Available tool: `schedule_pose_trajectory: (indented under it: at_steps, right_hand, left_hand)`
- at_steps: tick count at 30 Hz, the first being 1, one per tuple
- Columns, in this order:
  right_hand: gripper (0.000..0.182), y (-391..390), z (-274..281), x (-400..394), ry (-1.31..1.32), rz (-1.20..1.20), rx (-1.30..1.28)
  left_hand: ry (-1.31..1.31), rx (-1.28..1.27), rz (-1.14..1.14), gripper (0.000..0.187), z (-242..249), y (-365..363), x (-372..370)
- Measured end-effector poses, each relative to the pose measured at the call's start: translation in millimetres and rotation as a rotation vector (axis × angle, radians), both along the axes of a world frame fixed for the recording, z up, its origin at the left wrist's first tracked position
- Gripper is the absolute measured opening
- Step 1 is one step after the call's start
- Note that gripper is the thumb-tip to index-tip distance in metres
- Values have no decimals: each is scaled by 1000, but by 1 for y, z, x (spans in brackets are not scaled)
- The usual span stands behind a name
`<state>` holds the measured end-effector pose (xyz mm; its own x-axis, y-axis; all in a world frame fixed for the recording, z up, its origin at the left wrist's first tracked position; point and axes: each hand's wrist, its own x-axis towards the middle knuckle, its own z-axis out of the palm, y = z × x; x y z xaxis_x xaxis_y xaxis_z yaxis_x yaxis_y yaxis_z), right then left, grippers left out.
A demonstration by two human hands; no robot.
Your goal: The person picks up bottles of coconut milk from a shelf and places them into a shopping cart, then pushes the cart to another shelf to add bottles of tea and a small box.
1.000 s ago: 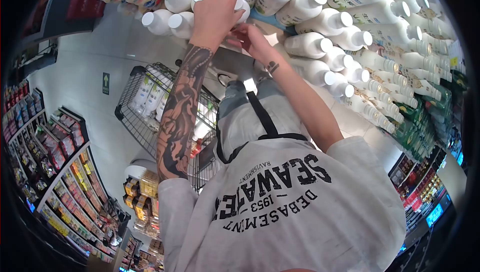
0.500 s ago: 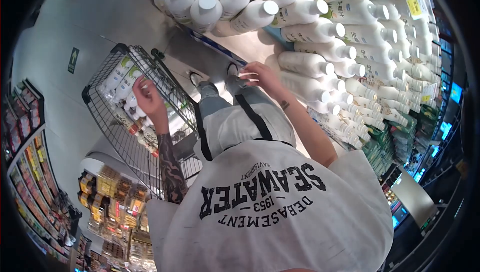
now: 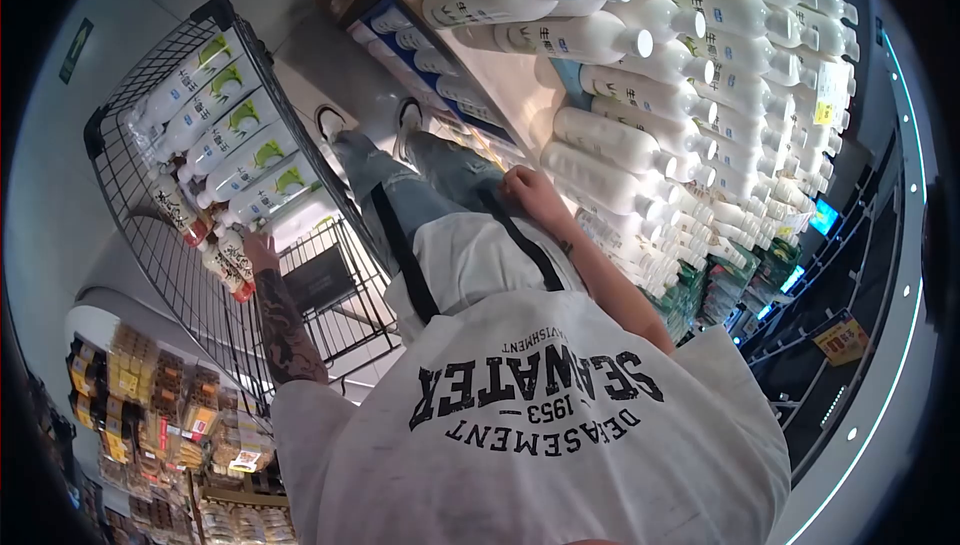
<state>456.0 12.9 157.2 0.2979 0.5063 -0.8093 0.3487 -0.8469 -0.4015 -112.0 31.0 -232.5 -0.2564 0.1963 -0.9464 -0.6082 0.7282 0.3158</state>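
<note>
My left hand (image 3: pixel 262 251) reaches down into the wire shopping cart (image 3: pixel 215 20), its fingers apart beside a small bottle (image 3: pixel 232 253) with dark lettering and a red cap. Another such bottle (image 3: pixel 175 207) lies nearby in the cart. Large white bottles (image 3: pixel 232 125) with green leaf labels lie in a row toward the cart's far end. In front of my right thigh, my right hand (image 3: pixel 535 195) is curled closed near the black strap (image 3: pixel 515 235) hanging from my clothing. Nothing shows in it.
Stacked white bottles (image 3: pixel 610 145) on their sides fill the display to my right, with a price tag (image 3: pixel 825 95) among them. Packaged food (image 3: pixel 165 395) hangs behind the cart on the left. Green packs (image 3: pixel 730 275) stand beyond the bottles.
My left hand has lowered into the cart beside the small bottles. My right hand has drawn back toward my thigh and its fingers have curled in. The view has shifted, with the cart now further left.
</note>
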Motion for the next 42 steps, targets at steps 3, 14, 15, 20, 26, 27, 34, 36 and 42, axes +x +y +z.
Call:
schedule_pose_trajectory:
  at_steps: [3,14,15,20,26,27,34,36,42]
  right_hand:
    - [27,0,1,-8,-18,36,-16]
    - [24,-11,7,-12,-62,-37,-15]
    - [24,-8,10,-14,-79,-14,-40]
    - [25,6,22,-27,-102,31,-98]
    - [24,-7,13,-23,-88,34,-91]
    - [24,-7,11,-23,-94,41,-92]
    - [25,-7,2,-20,-155,201,-48]
    - [28,5,6,-31,-174,305,-67]
    - [27,9,-19,-39,-4,271,4]
  left_hand:
    - [65,-16,-112,44,-14,21,2]
    - [742,410,-2005,23,-144,-43,-56]
    - [581,305,-1864,22,-136,-36,-49]
    - [476,162,-1807,44,-105,-26,-42]
    - [504,60,-2022,83,-34,-19,-32]
    - [519,37,-2035,79,-33,-23,-33]
    - [479,303,-2008,64,29,-50,-42]
    - [287,328,-1856,64,31,-67,-67]
    - [249,629,-1572,64,180,-32,-26]
